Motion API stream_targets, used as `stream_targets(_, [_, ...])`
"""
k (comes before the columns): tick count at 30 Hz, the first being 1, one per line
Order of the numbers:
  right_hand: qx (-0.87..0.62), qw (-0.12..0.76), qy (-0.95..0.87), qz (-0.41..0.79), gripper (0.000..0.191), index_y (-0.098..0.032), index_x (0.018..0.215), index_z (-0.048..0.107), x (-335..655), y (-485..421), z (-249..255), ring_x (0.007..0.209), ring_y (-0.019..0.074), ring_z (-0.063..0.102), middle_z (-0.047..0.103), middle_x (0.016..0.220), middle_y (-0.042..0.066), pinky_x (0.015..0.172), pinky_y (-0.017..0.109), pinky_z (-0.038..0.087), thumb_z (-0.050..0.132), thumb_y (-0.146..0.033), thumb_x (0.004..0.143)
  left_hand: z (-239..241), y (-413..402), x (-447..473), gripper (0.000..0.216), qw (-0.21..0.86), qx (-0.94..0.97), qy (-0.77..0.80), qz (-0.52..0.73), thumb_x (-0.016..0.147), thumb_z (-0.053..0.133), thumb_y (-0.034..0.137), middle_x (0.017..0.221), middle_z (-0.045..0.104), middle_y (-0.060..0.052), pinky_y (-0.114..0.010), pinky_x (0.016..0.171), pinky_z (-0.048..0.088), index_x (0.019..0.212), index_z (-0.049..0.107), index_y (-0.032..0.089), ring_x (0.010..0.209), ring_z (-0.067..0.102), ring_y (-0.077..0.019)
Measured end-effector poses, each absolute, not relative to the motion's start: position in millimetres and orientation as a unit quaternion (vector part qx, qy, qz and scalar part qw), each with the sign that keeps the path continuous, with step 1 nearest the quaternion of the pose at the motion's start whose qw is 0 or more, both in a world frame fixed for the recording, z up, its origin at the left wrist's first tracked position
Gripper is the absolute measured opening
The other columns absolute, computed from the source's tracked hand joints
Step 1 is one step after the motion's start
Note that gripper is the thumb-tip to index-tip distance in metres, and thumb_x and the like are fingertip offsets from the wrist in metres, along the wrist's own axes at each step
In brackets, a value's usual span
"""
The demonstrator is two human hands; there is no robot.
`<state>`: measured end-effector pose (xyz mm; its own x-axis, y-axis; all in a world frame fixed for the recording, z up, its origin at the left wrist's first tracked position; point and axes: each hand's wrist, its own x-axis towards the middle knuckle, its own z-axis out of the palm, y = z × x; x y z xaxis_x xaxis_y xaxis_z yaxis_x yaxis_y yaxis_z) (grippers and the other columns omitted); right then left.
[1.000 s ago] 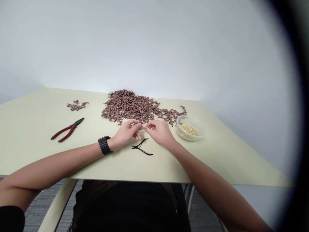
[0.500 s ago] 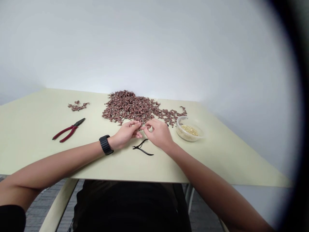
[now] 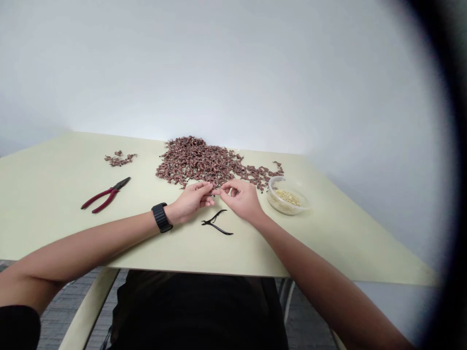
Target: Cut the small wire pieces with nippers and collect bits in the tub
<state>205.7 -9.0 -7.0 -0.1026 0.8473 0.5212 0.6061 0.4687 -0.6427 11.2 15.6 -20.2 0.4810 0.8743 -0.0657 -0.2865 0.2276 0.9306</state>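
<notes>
Left hand [image 3: 191, 201] and right hand [image 3: 241, 199] meet before a brown pile [image 3: 197, 163].
Leftmost on the table [image 3: 168, 250] lie a small brown cluster [image 3: 120, 159] and red-handled pliers [image 3: 105, 195]; black nippers [image 3: 215, 222] rest just nearside of the hands, the pile just beyond, a clear tub [image 3: 288, 195] of gold bits [image 3: 287, 197] at right. Both hands' fingertips bunch close together; whether either grips a piece, I cannot tell.

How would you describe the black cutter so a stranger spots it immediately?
On the pale table, find the left hand and right hand. Between them and the near edge lies the cutter, all black, unlike the larger red-handled pliers.
</notes>
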Motion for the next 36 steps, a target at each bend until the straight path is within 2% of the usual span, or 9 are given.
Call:
stream_targets(8, [-0.498, 0.449, -0.723, 0.165, 0.011, -0.019, 0.084, 0.074, 213.9, -7.4, 0.3, 0.066, 0.0132, 0.056, 0.07, 0.082, 0.003, 0.065, 0.025, 0.046, 0.068, -0.028, 0.083, -18.8, 15.2, 11.7, 0.033, 0.71, 0.504, 0.295, 0.394, 0.092, 0.069, 0.044, 0.113, 0.073, -0.014, -0.019, 0.058, 0.051, 0.106, 0.059, 0.015, 0.064, 0.065, -0.0079])
stream_targets(14, [-0.46, 0.471, -0.729, 0.183, 0.022, -0.019, 0.09, 0.076, 215.3, -7.3, 4.6, 0.075, 0.0153, 0.061, 0.071, 0.09, 0.005, 0.065, 0.025, 0.046, 0.064, -0.037, 0.092, -14.7, 10.9, 14.5, 0.038, 0.692, 0.564, 0.264, 0.364, 0.093, 0.065, 0.051, 0.1, 0.072, -0.01, -0.019, 0.054, 0.05, 0.099, 0.059, 0.014, 0.057, 0.062, -0.0069])
stream_targets(18, [-0.465, 0.462, -0.733, 0.182, 0.021, -0.019, 0.093, 0.076, 213.8, -9.2, 4.4, 0.076, 0.0158, 0.061, 0.071, 0.092, 0.006, 0.065, 0.026, 0.046, 0.063, -0.037, 0.093, -11.4, 7.2, 15.2, 0.041, 0.688, 0.585, 0.254, 0.347, 0.092, 0.064, 0.054, 0.094, 0.071, -0.008, -0.019, 0.053, 0.05, 0.1, 0.057, 0.015, 0.057, 0.062, -0.0077])
stream_targets(30, [-0.438, 0.467, -0.753, 0.155, 0.017, -0.019, 0.093, 0.076, 214.2, -9.1, 3.8, 0.072, 0.0134, 0.058, 0.069, 0.086, 0.004, 0.067, 0.025, 0.045, 0.064, -0.031, 0.094, -8.0, 2.3, 14.8, 0.044, 0.654, 0.627, 0.255, 0.338, 0.093, 0.06, 0.058, 0.092, 0.071, -0.009, -0.02, 0.052, 0.051, 0.101, 0.056, 0.015, 0.056, 0.063, -0.009])
stream_targets(36, [-0.422, 0.464, -0.773, 0.098, 0.017, -0.018, 0.091, 0.074, 211.5, -13.4, 0.9, 0.069, 0.0134, 0.053, 0.063, 0.079, 0.004, 0.067, 0.027, 0.043, 0.061, -0.027, 0.096, -4.0, -2.7, 15.9, 0.041, 0.597, 0.664, 0.284, 0.35, 0.096, 0.056, 0.055, 0.081, 0.069, -0.005, -0.019, 0.05, 0.049, 0.098, 0.059, 0.014, 0.053, 0.061, -0.0091])
